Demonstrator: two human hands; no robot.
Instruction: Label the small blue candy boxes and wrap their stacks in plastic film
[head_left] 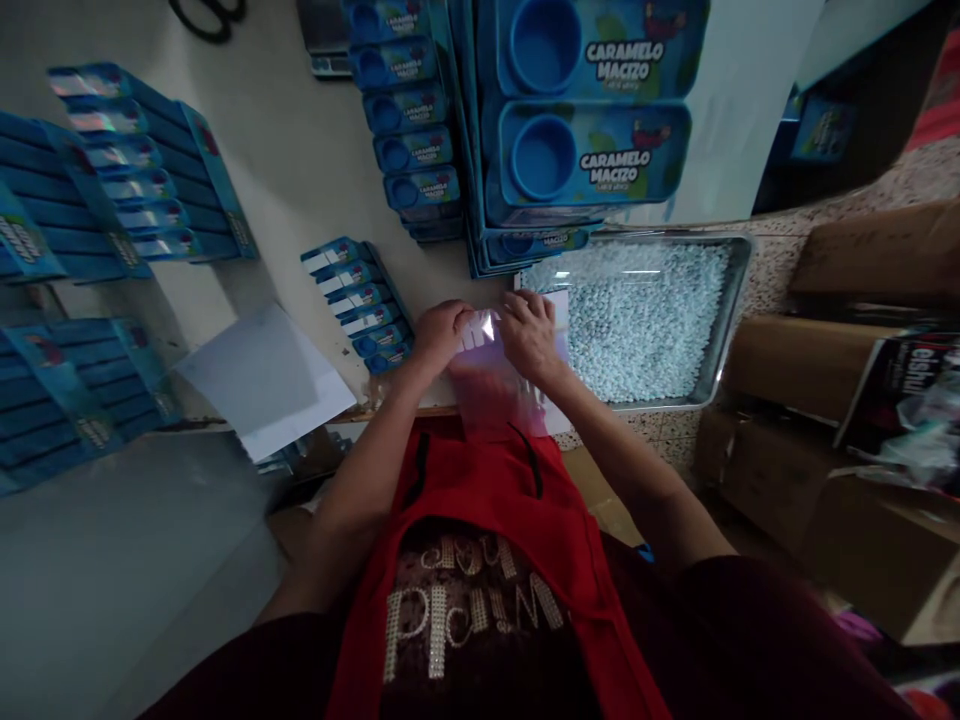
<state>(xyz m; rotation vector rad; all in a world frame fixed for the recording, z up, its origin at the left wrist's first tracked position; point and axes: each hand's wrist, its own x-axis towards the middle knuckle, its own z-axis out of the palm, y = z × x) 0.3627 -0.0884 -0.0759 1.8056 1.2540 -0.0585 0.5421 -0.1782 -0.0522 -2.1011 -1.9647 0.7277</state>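
A clear plastic bag hangs at the table's front edge, just above my red apron. On its upper left corner my left hand is closed, thumb and fingers pinched together. My right hand pinches the upper right part of the same bag, its fingers curled. Light glints off the plastic between the two hands. Beside my left hand lies a row of small blue boxes. A metal tray of pale blue candies is just right of my right hand.
Stacked blue cartons marked "Caramelo Macizo" stand behind my hands. More blue boxes line the left side. White sheets lie at the front left. Black scissors handles show at the top. Cardboard boxes are piled at the right.
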